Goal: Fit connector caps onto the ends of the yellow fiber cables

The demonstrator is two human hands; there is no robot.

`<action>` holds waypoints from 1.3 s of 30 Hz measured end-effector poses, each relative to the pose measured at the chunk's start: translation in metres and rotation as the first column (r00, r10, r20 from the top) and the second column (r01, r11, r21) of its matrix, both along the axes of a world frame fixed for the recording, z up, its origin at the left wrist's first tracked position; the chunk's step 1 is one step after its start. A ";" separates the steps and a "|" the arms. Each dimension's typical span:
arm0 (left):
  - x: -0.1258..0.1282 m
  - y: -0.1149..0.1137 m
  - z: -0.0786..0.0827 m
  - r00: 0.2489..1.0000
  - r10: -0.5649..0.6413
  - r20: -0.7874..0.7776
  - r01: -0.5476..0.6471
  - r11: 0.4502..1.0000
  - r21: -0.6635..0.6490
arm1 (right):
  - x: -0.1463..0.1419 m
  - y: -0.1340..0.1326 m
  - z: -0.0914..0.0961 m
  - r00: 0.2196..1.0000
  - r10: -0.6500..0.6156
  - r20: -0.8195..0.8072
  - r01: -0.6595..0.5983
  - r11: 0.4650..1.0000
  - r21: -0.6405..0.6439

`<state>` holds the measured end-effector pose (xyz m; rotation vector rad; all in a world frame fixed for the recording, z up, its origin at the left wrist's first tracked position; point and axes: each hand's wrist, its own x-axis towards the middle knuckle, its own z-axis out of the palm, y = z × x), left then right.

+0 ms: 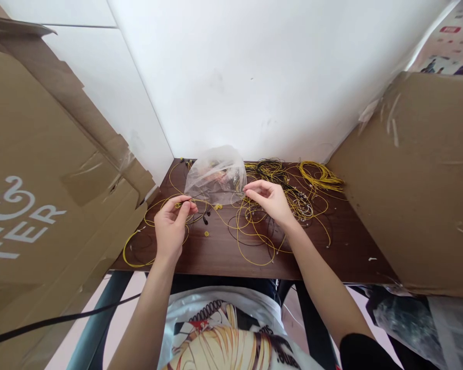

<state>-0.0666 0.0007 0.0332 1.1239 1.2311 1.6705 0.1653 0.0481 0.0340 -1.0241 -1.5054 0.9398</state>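
Note:
A thin black wire (pixel 216 193) stretches between my two hands, just above the table. My left hand (pixel 172 221) pinches one part of it between thumb and fingers. The other part is pinched in the fingertips of my right hand (pixel 268 200). Behind the wire sits a clear plastic bag (pixel 216 172) with small things inside that I cannot make out. Loose yellow wires (pixel 254 262) loop over the table under and around both hands. Small black pieces (pixel 206 220) and a little yellow ring (pixel 207 234) lie between the hands.
A tangle of yellow and black wires (pixel 272 172) and a coiled yellow bundle (pixel 320 177) lie at the back right of the brown table (pixel 351 231). Cardboard boxes stand on the left (pixel 42 169) and right (pixel 416 180). A white wall (pixel 254 77) rises behind.

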 end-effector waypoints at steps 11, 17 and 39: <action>0.013 -0.011 0.000 0.977 -0.089 -0.192 0.090 0.996 -0.005 | -0.020 -0.020 0.004 0.951 -0.161 0.263 0.025 0.889 0.457; 0.023 -0.015 0.000 0.907 -0.188 -0.377 0.221 0.974 0.045 | -0.035 -0.026 -0.004 0.941 0.033 0.337 -0.180 0.892 0.415; 0.033 -0.010 -0.006 0.944 -0.149 -0.296 0.171 0.984 0.050 | -0.036 -0.021 -0.011 0.952 0.109 0.284 -0.217 0.898 0.383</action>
